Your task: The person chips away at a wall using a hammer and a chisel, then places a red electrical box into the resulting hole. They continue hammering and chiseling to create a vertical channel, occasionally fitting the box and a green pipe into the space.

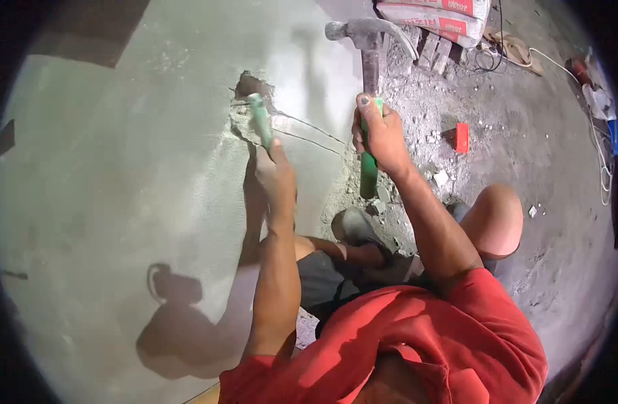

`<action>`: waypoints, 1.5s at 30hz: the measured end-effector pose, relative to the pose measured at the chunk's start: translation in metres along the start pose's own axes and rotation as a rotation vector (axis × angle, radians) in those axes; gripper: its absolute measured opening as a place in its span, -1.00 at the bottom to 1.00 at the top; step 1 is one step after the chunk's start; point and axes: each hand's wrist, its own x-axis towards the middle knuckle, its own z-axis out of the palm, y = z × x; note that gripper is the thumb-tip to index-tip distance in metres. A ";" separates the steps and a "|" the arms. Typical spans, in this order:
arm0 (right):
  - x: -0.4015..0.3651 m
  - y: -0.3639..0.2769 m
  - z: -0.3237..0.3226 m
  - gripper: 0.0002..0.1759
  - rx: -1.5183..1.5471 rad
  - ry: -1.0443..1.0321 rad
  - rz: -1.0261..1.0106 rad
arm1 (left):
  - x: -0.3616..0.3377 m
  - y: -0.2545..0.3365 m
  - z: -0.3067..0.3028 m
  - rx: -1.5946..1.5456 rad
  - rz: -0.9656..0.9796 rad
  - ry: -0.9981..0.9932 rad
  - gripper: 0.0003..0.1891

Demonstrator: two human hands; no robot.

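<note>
My left hand [275, 168] is closed around a green-handled chisel [260, 120], held at a rough chipped hole [252, 86] in the plastered wall. The chisel's blade is hidden from me. Two thin parallel cuts [309, 128] run from the hole down toward the floor. My right hand [383, 138] grips a claw hammer [369, 50] by its green handle, the metal head raised and apart from the chisel. The hammer casts a shadow on the wall.
Broken plaster and dust [417, 121] lie along the wall's foot. A red box-shaped piece [462, 137] rests on the floor. Printed sacks [443, 17] sit beyond, with a cable [551, 60] at the right. My bent knee [497, 219] is beside the rubble.
</note>
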 end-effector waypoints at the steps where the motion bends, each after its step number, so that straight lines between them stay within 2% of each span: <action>1: -0.002 -0.003 0.000 -0.48 -0.045 0.010 -0.009 | 0.004 0.012 -0.009 -0.298 -0.286 -0.172 -0.57; 2: -0.002 -0.002 -0.003 -0.48 -0.036 0.014 -0.016 | -0.001 0.019 -0.014 -0.294 -0.275 -0.175 -0.57; 4: 0.003 0.004 -0.011 -0.49 -0.125 -0.062 -0.012 | -0.022 0.031 -0.016 -0.523 -0.602 -0.533 -0.57; 6: 0.003 -0.001 -0.013 -0.48 -0.146 -0.060 -0.020 | -0.043 0.037 -0.011 -0.398 -0.630 -0.575 -0.59; 8: 0.001 -0.004 -0.012 -0.46 -0.101 -0.018 -0.035 | -0.053 0.036 -0.009 -0.256 -0.432 -0.430 -0.62; 10: 0.002 0.000 -0.012 -0.47 -0.086 -0.047 -0.042 | -0.032 -0.009 -0.004 -0.009 -0.080 -0.229 -0.64; 12: 0.002 0.002 -0.007 -0.47 0.045 -0.102 -0.052 | -0.023 0.009 -0.021 0.089 -0.086 -0.205 -0.49; 13: 0.002 0.005 -0.008 -0.47 0.035 -0.120 -0.052 | -0.020 0.009 -0.024 0.101 -0.085 -0.216 -0.49; 16: 0.001 0.010 -0.008 -0.46 -0.038 -0.162 -0.050 | -0.010 0.013 -0.031 0.054 -0.163 -0.206 -0.57; 18: 0.002 0.014 -0.007 -0.43 -0.035 -0.184 -0.041 | -0.008 0.026 -0.037 -0.158 -0.342 -0.206 -0.67; 19: 0.002 0.012 -0.006 -0.41 -0.028 -0.179 -0.028 | -0.008 0.031 -0.039 -0.207 -0.318 -0.228 -0.76; 22: 0.005 0.014 -0.005 -0.38 -0.040 -0.168 0.004 | -0.012 0.047 -0.037 -0.298 -0.311 -0.234 -0.77; 28: 0.004 0.022 -0.001 -0.38 0.004 -0.150 0.054 | -0.007 0.048 -0.042 -0.281 -0.368 -0.324 -0.78; 36: -0.004 0.047 0.021 -0.34 0.082 -0.150 0.099 | -0.005 0.054 -0.047 -0.245 -0.400 -0.278 -0.78; 42: -0.018 0.063 0.037 -0.31 0.161 -0.225 0.210 | -0.017 0.068 -0.056 -0.212 -0.401 -0.286 -0.77; 45: -0.018 0.058 0.039 -0.31 0.105 -0.222 0.169 | -0.020 0.058 -0.059 -0.273 -0.403 -0.276 -0.72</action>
